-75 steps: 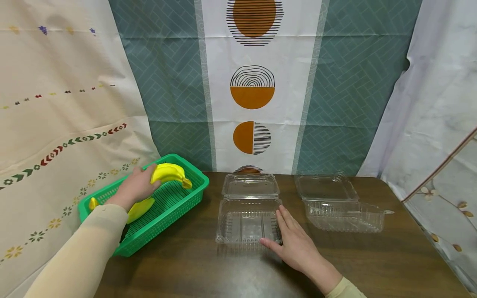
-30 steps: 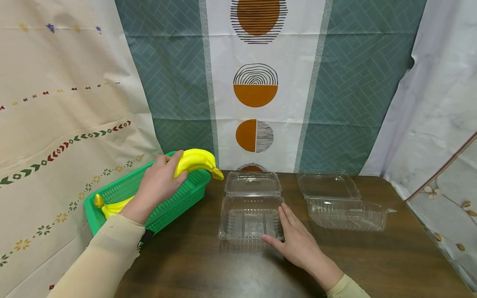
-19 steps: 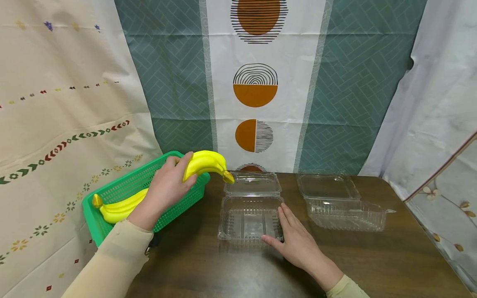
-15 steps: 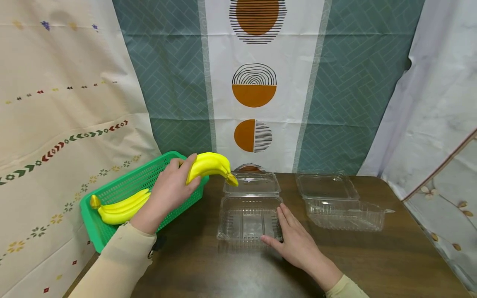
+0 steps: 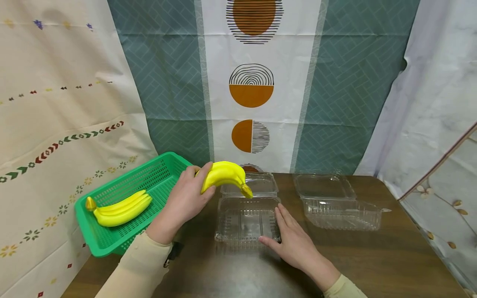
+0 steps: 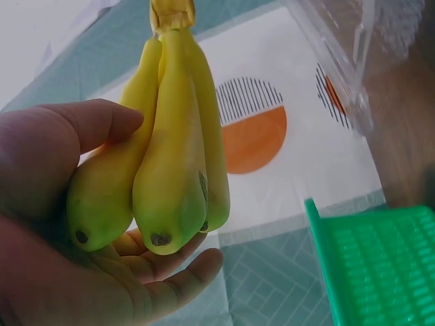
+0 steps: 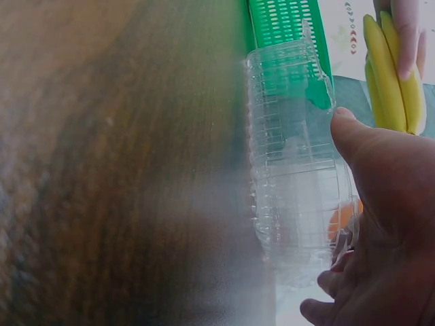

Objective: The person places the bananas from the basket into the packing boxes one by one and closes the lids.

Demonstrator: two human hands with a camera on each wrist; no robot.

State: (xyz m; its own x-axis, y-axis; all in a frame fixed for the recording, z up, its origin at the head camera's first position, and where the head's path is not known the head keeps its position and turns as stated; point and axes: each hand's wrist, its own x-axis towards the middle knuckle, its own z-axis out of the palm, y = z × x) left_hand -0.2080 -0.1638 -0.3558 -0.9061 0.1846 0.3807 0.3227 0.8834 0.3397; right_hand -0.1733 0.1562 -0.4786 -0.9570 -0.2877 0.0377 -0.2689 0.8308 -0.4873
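My left hand [image 5: 186,196] grips a yellow bunch of bananas [image 5: 225,174] in the air, its stem pointing right over the rear of an open clear plastic clamshell container [image 5: 247,225]. Seen from the left wrist, the thumb lies across one side of the bunch [image 6: 166,149], fingers beneath, and the tips are greenish. My right hand [image 5: 296,244] rests against the container's right side with fingers extended. In the right wrist view, its thumb is at the rim of the container [image 7: 292,156]. A second bunch of bananas [image 5: 123,209] lies in the green basket [image 5: 100,250].
Another open clear clamshell [image 5: 343,215] stands right of the first, its lid folded back. Both are on a dark wooden table [image 5: 372,265]. A patterned curtain [image 5: 253,82] hangs behind the table, with cloths at left and right.
My left hand has lifted the banana bunch out of the green basket and carried it right, to the container's rear edge. The right hand has stayed at the container's side.
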